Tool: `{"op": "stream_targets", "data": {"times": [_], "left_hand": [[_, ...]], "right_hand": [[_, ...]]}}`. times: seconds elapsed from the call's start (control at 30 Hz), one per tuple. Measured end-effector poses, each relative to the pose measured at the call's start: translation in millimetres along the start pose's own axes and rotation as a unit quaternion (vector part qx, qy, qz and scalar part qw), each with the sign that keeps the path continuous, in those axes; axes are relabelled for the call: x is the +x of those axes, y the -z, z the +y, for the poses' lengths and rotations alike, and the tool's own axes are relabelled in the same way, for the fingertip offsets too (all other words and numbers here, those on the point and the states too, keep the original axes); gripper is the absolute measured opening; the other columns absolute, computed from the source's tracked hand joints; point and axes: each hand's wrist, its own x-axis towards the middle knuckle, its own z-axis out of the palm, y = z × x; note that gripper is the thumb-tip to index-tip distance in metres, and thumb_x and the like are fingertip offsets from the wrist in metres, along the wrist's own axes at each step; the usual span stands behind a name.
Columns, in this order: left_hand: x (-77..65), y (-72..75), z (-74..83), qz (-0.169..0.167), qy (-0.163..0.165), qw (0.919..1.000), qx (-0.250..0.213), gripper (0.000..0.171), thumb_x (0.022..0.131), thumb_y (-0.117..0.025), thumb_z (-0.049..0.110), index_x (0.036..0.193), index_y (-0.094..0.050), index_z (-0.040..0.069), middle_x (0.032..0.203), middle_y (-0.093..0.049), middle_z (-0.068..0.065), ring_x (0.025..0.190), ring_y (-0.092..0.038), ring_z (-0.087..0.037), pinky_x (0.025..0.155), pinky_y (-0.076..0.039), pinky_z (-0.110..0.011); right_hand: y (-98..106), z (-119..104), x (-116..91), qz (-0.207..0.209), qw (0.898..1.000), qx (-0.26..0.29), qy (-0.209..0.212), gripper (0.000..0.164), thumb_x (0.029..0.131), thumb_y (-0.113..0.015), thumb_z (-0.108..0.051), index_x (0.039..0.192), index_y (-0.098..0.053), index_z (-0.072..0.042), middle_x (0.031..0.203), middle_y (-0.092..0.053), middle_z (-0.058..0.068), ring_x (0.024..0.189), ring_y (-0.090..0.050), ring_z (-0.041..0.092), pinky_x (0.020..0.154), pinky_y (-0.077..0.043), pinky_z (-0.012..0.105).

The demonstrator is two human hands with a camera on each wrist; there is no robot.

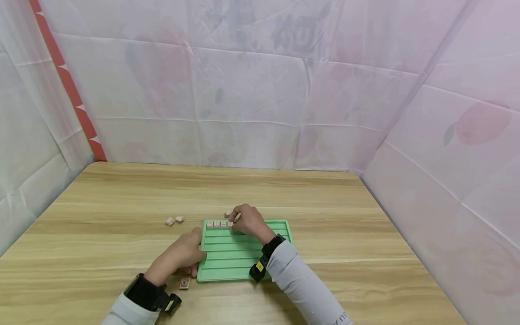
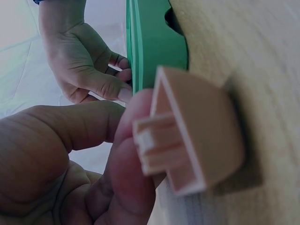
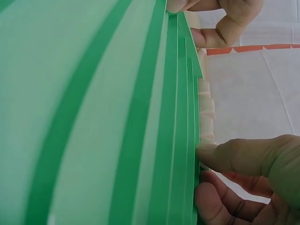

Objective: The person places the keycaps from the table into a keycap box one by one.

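Note:
A green ridged tray lies on the table, with a short row of beige keycaps along its top-left groove. My left hand holds the tray's left edge, thumb over the rim. Over the top groove, my right hand pinches a keycap at the right end of the row; the fingers mostly hide it. Beside my left hand lies a loose keycap, its hollow underside and stem showing large in the left wrist view.
Two loose keycaps lie left of the tray's top corner. Another keycap sits just behind the tray, near my right fingers. The wooden table is enclosed by white printed sheets at the back and sides.

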Motion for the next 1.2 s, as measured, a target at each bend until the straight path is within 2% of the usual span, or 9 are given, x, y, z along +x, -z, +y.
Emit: {"op": "stream_targets", "data": {"times": [0.33,1.2], "left_hand": [[1.0,-2.3,-0.8,-0.002,-0.002,1.0,-0.001,0.032,0.084,-0.054,-0.003,0.112,-0.039,-0.009,0.05,-0.054,-0.012,0.035,-0.051,-0.016,0.034,-0.038,-0.024],[1.6,-0.3,-2.6,0.001,0.0,1.0,-0.01,0.028,0.084,-0.055,-0.003,0.107,-0.041,-0.007,0.051,-0.054,-0.013,0.035,-0.05,-0.017,0.034,-0.04,-0.025]], "right_hand": [[0.5,2.5,-1.7,-0.007,1.0,0.0,0.002,0.015,0.076,-0.074,-0.001,0.086,-0.068,-0.01,0.084,-0.061,0.0,0.068,-0.054,0.015,0.059,-0.044,0.031],[5.6,6.3,-9.9,-0.022,0.998,0.061,0.012,0.017,0.079,-0.071,0.0,0.095,-0.065,-0.005,0.072,-0.06,0.001,0.064,-0.056,0.015,0.057,-0.045,0.029]]}}
